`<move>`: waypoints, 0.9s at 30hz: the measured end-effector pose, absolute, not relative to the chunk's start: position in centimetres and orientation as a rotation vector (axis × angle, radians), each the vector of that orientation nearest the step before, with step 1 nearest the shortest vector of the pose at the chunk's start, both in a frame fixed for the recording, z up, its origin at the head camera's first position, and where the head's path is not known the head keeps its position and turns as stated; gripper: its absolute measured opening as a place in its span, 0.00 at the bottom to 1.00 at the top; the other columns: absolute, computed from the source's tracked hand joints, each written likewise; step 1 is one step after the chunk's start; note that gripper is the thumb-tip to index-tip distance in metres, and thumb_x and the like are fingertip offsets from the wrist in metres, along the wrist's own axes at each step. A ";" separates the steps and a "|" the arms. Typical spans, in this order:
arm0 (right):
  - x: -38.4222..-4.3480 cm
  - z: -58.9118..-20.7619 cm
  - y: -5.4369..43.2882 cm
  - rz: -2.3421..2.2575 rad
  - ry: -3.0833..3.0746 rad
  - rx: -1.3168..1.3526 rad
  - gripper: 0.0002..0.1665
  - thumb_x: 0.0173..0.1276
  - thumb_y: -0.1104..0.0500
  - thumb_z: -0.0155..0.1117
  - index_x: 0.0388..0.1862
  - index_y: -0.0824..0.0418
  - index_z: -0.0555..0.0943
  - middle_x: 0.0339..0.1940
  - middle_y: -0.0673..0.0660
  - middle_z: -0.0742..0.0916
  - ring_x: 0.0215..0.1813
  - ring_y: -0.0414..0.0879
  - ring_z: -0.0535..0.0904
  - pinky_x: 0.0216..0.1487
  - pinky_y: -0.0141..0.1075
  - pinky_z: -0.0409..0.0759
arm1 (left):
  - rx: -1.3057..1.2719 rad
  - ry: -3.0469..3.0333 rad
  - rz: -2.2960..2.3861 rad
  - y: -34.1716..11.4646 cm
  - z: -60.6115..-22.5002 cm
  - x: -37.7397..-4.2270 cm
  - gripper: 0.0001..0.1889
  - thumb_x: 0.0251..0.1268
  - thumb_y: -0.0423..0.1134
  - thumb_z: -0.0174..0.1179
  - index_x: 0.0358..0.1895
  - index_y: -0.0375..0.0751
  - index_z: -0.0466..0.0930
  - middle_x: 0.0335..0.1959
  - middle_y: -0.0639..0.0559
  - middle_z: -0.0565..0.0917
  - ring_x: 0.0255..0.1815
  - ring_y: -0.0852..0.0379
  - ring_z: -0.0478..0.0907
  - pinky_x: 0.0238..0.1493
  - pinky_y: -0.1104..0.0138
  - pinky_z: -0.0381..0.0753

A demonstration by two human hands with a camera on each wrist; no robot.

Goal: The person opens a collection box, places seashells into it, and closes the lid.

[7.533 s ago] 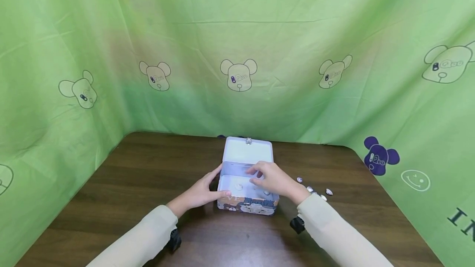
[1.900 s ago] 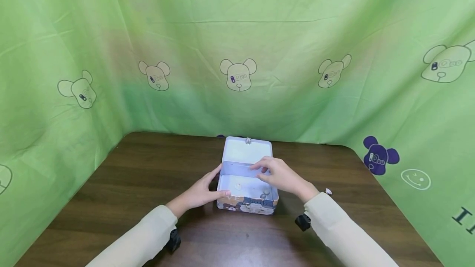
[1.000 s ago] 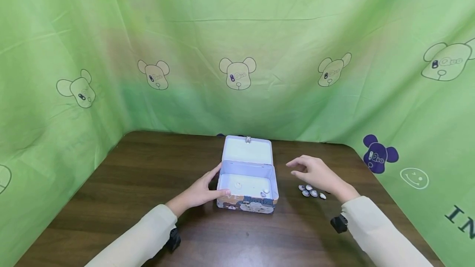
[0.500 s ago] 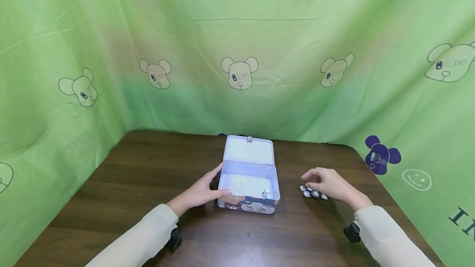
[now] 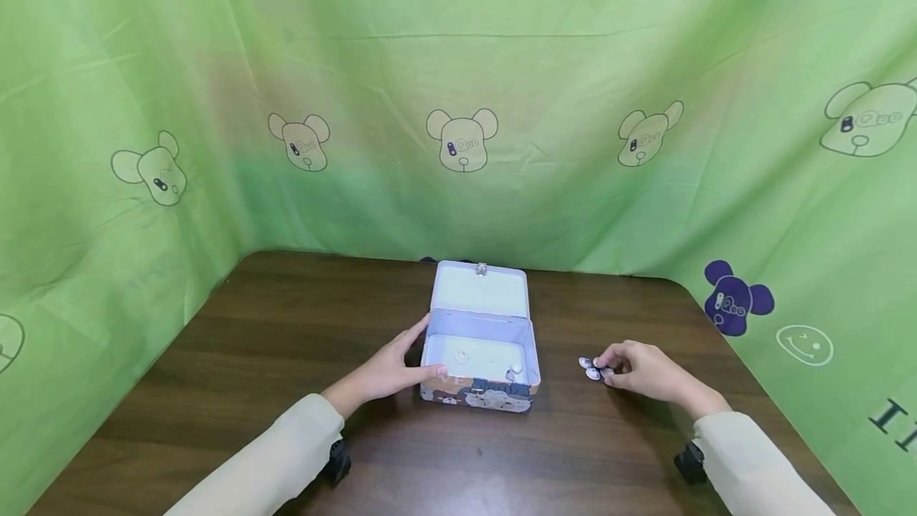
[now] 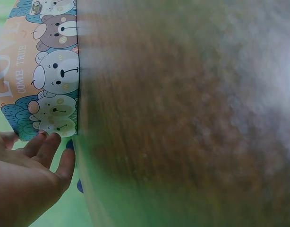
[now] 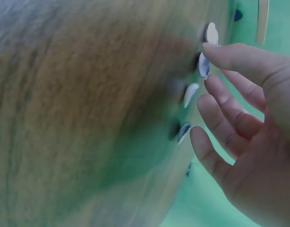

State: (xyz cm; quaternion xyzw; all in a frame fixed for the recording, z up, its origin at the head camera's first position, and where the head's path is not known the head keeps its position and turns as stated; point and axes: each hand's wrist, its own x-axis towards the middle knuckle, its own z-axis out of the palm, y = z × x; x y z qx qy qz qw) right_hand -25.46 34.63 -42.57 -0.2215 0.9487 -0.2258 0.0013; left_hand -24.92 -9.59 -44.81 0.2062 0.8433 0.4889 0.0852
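Note:
A tin box (image 5: 478, 396) printed with cartoon bears stands with its lid raised. My left hand (image 5: 383, 373) holds it at the left side, thumb over the front rim and other fingers along the outer wall. In the left wrist view its fingertips touch the end of the printed box. Two small seashells (image 5: 516, 370) lie in its front right corner. My right hand (image 5: 648, 373) is down at several purple-and-white seashells on the table, thumb and fingers pinching around one seashell (image 7: 204, 65). Some of the group are hidden by this hand in the head view.
The brown wooden table (image 5: 344, 301) has a green curtain (image 5: 458, 205) with bear drawings hanging behind it and at both sides. Two loose shells (image 5: 592, 373) lie left of the right fingertips. A pale round spot (image 5: 462, 357) shows on the box floor.
My right hand has moved from over the tin box to the right, then lowered until its fingers surround a seashell on the table. The left hand and the box have stayed in place.

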 end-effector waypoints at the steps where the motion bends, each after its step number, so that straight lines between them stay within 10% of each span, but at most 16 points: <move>1: -25.5 -42.7 34.7 -0.709 2.976 -0.691 0.10 0.56 0.63 0.76 0.37 0.58 0.85 0.33 0.47 0.84 0.33 0.40 0.75 0.34 0.35 0.73 | 0.614 2.514 1.458 -9.6 -44.8 -24.9 0.51 0.62 0.58 0.69 0.82 0.56 0.46 0.80 0.42 0.52 0.78 0.41 0.50 0.69 0.38 0.56; 27: -25.5 -42.3 35.0 -0.716 3.014 -0.689 0.09 0.61 0.61 0.75 0.41 0.59 0.86 0.35 0.48 0.85 0.37 0.44 0.79 0.37 0.38 0.75 | 0.620 2.516 1.461 -9.6 -45.0 -24.9 0.51 0.62 0.57 0.69 0.82 0.55 0.46 0.80 0.42 0.52 0.78 0.41 0.50 0.69 0.37 0.55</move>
